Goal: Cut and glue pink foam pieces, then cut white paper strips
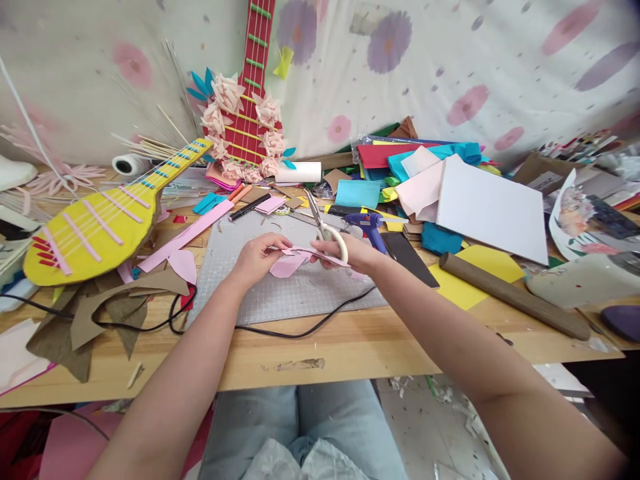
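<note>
My left hand (260,259) is closed, its thumb and fingers pinching the left end of a thin piece of pink paper (287,266). My right hand (347,249) is closed around the cream handle of a pair of scissors (321,225), whose blades point up and away from me. The fingers of that same hand also touch the right part of the pink paper. Both hands are just above a grey cutting mat (280,301). Part of the paper is hidden behind my fingers.
A blue glue gun (369,228) lies beyond my right hand, near a black phone-like slab (407,258). A black cable (310,333) crosses the mat's front edge. At left lies a yellow paper lute (95,230); a red flower-trimmed one (245,127) leans behind. Coloured sheets (357,193) pile up at the back.
</note>
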Tool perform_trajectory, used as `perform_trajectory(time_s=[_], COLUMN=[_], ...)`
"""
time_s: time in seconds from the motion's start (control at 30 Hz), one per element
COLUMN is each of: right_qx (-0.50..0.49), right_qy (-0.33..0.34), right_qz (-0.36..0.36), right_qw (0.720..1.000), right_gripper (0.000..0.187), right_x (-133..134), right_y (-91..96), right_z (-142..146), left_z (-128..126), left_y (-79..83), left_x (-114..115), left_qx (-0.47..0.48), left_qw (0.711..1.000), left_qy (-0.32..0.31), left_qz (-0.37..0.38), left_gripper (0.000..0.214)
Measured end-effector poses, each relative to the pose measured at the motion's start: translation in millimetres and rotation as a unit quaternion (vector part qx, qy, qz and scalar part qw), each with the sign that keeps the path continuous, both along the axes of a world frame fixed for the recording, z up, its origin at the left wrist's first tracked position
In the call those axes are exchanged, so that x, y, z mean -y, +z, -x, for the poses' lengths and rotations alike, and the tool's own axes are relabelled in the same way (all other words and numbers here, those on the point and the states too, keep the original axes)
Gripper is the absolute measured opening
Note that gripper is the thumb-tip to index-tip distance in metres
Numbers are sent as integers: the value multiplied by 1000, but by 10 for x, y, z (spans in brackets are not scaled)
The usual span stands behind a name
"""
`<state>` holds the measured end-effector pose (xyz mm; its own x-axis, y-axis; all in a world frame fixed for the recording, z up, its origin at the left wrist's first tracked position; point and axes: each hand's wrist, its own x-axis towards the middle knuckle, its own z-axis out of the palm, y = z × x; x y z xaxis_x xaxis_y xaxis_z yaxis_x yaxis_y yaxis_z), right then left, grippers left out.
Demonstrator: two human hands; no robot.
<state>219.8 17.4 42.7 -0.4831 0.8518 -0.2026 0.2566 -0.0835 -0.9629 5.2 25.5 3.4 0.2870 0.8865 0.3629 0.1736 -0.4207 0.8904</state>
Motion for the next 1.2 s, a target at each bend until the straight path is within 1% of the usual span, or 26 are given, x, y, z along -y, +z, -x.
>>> perform_trajectory(time_s=[0.07, 0.13, 0.23, 0.27, 0.33, 0.47, 0.53, 0.63, 0.7, 0.87, 0.97, 1.07, 1.13, 1.2], right_qx=[-8, -8, 6, 13, 26, 37, 23, 2, 1, 21, 28, 38, 48, 55], right_qy=[-30, -74, -144, -162, -181, -171, -170, -173, -174, -190, -206, -209, -205, -199], right_qz=[-24, -62, -113, -128, -155, -208, -212, -199, -206, -234, -238, -242, -248, -254], right_qw=[999, 995, 983, 978, 971, 962, 962, 964, 963, 953, 949, 947, 946, 945], right_gripper=[38, 36, 35, 35, 33, 30, 30, 31, 31, 27, 26, 26, 26, 25], right_x=[-12, -34, -62, -68, -74, -66, -48, -14, 1, -7, -12, -1, 14, 31], right_y=[-92, -162, -230, -253, -309, -415, -426, -408, -411, -495, -519, -509, -501, -500], right_z=[34, 61, 114, 136, 182, 250, 267, 287, 301, 326, 310, 276, 262, 262], left_z=[2, 0, -23, -38, -81, -182, -214, -230, -232, -242, -241, -245, -259, -280], left_y=[20, 33, 22, 11, -13, -50, -58, -70, -80, -86, -62, -47, -49, -56], left_x=[21, 32, 35, 35, 36, 39, 40, 38, 34, 37, 56, 74, 78, 77], left_qx=[-63, -105, -105, -98, -103, -165, -177, -172, -165, -140, -135, -153, -177, -207], left_qw=[996, 989, 977, 974, 970, 957, 952, 950, 951, 954, 953, 943, 932, 920], left_qy=[16, 56, 140, 158, 170, 182, 198, 216, 221, 229, 228, 247, 268, 281], left_qz=[-56, -93, -123, -130, -142, -154, -149, -145, -142, -133, -145, -160, -167, -175], left_gripper=[10, 18, 23, 21, 14, 14, 14, 12, 9, 12, 13, 15, 19, 18])
